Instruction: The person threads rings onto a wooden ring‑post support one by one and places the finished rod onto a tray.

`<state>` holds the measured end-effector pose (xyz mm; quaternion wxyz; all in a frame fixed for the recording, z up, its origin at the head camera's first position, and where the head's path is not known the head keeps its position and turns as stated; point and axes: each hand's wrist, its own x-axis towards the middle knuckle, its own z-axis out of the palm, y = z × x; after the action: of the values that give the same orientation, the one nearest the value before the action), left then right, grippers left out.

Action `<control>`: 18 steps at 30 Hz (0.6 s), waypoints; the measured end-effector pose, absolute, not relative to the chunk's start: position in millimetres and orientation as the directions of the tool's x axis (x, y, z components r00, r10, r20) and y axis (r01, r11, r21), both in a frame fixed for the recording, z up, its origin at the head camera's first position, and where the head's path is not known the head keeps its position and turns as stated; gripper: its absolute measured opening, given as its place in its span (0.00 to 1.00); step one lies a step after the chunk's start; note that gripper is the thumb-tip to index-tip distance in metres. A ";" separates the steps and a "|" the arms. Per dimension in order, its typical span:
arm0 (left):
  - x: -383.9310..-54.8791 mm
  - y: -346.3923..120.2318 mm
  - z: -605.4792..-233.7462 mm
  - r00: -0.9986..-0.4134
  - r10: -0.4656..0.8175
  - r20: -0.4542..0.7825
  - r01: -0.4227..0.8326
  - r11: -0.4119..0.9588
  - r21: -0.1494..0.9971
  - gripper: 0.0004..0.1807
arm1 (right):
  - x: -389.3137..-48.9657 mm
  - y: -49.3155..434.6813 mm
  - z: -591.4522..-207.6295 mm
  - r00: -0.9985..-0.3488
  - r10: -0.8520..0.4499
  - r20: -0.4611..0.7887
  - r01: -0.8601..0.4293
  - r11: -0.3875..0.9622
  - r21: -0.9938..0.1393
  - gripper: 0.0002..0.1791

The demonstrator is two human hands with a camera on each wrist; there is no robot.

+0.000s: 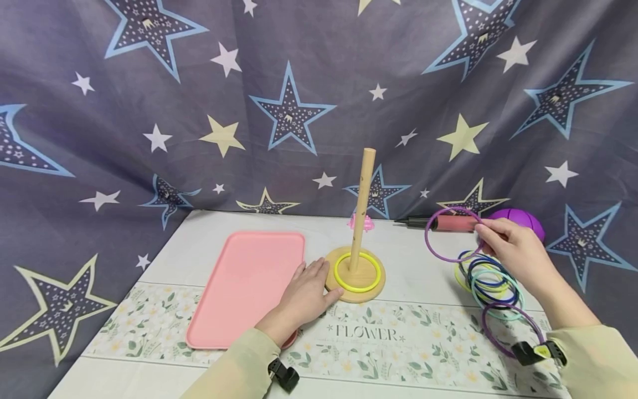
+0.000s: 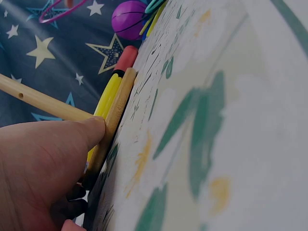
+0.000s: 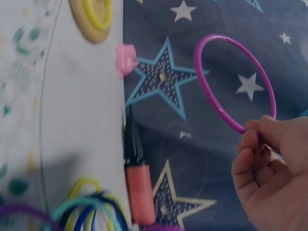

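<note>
My right hand (image 1: pixel 518 252) pinches a purple ring (image 1: pixel 427 239) between thumb and fingers, raised above a heap of rings (image 1: pixel 490 285) in yellow, dark blue and light teal. In the right wrist view, the raised purple ring (image 3: pixel 204 86) stands tilted against the backdrop. My left hand (image 1: pixel 301 293) rests against the left front edge of a round wooden base (image 1: pixel 356 295), fingers fairly straight and thumb touching the rim. From the base rises an upright wooden post (image 1: pixel 364 205). One yellow ring (image 1: pixel 379 274) lies on the base around the post.
A pink tray (image 1: pixel 249 288) lies left of the base. At the back are a small pink object (image 1: pixel 368 224), a red and black pump (image 1: pixel 451 223) and a purple ball (image 1: pixel 528 221). Another purple ring (image 1: pixel 490 332) lies near the right wrist. A starry cloth hangs behind.
</note>
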<state>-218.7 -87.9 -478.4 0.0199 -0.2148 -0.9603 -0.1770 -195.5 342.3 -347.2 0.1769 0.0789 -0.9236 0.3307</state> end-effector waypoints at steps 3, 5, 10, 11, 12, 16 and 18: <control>-218.9 -87.0 -477.4 -0.906 0.407 0.116 0.422 0.846 0.325 0.46 | -201.3 331.3 -340.9 -0.923 -0.023 0.385 -0.273 0.744 -0.610 0.19; -219.1 -86.4 -476.6 -0.906 0.408 0.116 0.423 0.847 0.321 0.46 | -204.4 325.4 -336.8 -0.922 -0.014 0.386 -0.276 0.723 -0.633 0.20; -219.0 -85.4 -475.2 -0.906 0.406 0.118 0.422 0.850 0.315 0.47 | -209.8 314.0 -325.3 -0.940 0.039 0.340 -0.248 0.607 -0.755 0.26; -218.9 -85.3 -475.1 -0.907 0.405 0.117 0.421 0.851 0.313 0.47 | -210.7 311.9 -322.9 -0.944 0.053 0.325 -0.237 0.574 -0.784 0.27; -218.9 -85.3 -475.0 -0.907 0.405 0.118 0.420 0.852 0.312 0.47 | -211.4 309.8 -320.5 -0.948 0.064 0.311 -0.228 0.544 -0.807 0.27; -218.9 -85.8 -475.1 -0.908 0.403 0.117 0.419 0.853 0.311 0.47 | -212.6 300.7 -311.2 -0.954 0.082 0.288 -0.222 0.454 -0.863 0.28; -219.0 -86.1 -475.3 -0.907 0.404 0.117 0.420 0.853 0.311 0.47 | -212.5 295.5 -306.6 -0.953 0.084 0.290 -0.227 0.431 -0.873 0.28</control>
<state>-219.0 -86.1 -475.3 0.0239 -0.2139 -0.9622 -0.1670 -212.5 295.5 -306.6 0.1464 0.0430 -0.8330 0.5319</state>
